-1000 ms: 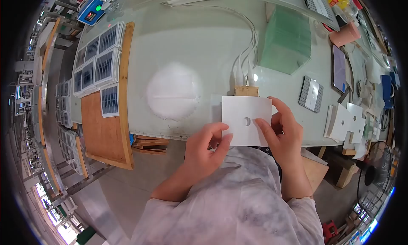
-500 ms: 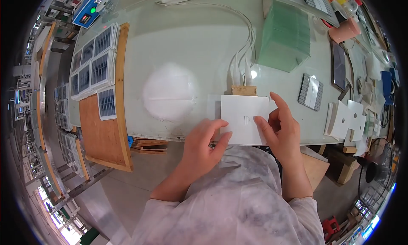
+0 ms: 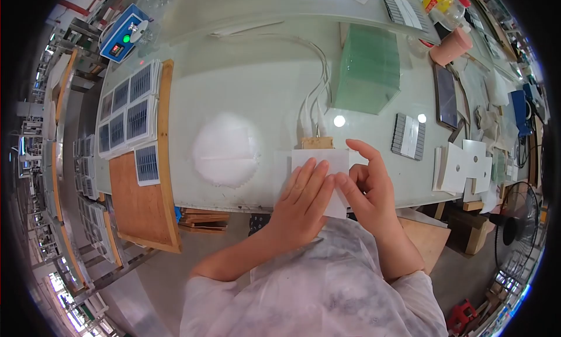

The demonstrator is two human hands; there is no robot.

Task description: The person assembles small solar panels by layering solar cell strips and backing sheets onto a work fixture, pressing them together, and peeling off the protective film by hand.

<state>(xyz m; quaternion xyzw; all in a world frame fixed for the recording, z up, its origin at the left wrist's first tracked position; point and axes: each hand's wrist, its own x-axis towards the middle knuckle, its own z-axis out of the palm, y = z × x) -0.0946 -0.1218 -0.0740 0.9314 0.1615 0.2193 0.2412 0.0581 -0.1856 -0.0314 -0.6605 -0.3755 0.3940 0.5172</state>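
A square white sheet (image 3: 336,205) lies at the table's front edge, just before a small tan block (image 3: 317,142) with white wires running into it. My left hand (image 3: 301,200) rests flat on the sheet, fingers stretched out, and covers much of it. At the sheet's right edge is my right hand (image 3: 373,191), its thumb against the sheet. Its index finger points outward, apart from the thumb, while the other fingers curl loosely. Whether those curled fingers touch the sheet is hidden.
Small solar panels (image 3: 137,118) lie in stacks beside a wooden rail (image 3: 166,144) at left. A round white patch (image 3: 226,153) is on the table. A green glass stack (image 3: 368,71), a striped dark bundle (image 3: 408,136), a phone (image 3: 446,96) and white plates (image 3: 456,167) lie at right.
My left hand has moved from the sheet's left edge to lie flat across its middle, covering the dark marks. My right hand stays at the right edge. The whole view has shifted slightly.
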